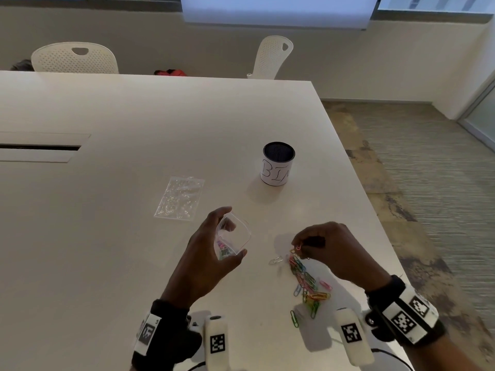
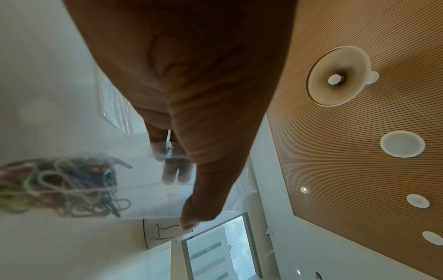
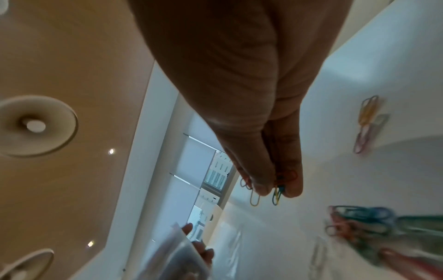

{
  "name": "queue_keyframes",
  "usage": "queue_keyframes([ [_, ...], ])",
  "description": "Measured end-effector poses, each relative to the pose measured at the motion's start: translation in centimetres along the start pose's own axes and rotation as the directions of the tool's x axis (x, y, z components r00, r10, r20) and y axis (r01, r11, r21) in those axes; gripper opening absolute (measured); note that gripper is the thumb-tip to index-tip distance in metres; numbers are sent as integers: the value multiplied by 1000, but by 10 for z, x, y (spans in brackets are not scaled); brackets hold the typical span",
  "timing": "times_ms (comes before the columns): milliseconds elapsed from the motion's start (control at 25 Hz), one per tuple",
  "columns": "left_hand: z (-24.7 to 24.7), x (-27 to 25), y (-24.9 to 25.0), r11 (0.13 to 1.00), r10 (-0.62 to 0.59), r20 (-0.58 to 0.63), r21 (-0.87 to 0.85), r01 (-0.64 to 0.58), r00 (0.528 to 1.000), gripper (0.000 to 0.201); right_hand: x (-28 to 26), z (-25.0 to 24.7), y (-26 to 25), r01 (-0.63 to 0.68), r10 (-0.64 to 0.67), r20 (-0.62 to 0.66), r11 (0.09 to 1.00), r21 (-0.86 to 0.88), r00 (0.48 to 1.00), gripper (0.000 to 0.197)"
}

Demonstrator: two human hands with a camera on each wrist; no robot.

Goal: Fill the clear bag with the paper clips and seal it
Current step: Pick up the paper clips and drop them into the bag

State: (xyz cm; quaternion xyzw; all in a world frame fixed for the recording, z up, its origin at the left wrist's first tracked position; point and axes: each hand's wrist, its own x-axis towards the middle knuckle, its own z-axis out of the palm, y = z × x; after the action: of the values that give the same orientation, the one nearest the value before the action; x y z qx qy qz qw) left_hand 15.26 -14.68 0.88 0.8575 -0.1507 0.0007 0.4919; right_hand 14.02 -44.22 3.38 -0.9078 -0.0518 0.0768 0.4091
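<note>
My left hand (image 1: 234, 231) holds a small clear bag (image 1: 243, 234) above the white table, thumb and fingers spreading its mouth wide. Several coloured paper clips (image 1: 223, 250) lie in its bottom, seen blurred through the plastic in the left wrist view (image 2: 67, 187). To the right, my right hand (image 1: 297, 249) pinches a few clips (image 3: 279, 191) between thumb and fingers, just above the far end of a loose pile of coloured clips (image 1: 308, 285). A single pale clip (image 1: 276, 261) lies left of the pile.
A second clear bag (image 1: 180, 196) lies flat beyond my left hand. A black cup with a white label (image 1: 277, 167) stands farther back on the right. The table's right edge (image 1: 375, 210) runs close to the pile. Two white chairs stand at the far side.
</note>
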Motion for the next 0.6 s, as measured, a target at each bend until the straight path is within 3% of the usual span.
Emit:
queue_keyframes([
  [120,1,0,1,1000,-9,7,7,9,1000,85,-1,-6,-28,8,6,-53,966,258,999,13],
  [240,2,0,3,1000,-16,12,7,16,1000,86,2,-2,-66,132,-116,-68,938,322,991,14],
  [480,2,-1,7,999,-43,26,10,43,999,87,28,36,-109,420,-421,-43,907,-24,906,14],
  [600,1,-2,7,999,-48,18,15,47,999,85,32,42,-115,460,-461,19,880,-118,887,14],
])
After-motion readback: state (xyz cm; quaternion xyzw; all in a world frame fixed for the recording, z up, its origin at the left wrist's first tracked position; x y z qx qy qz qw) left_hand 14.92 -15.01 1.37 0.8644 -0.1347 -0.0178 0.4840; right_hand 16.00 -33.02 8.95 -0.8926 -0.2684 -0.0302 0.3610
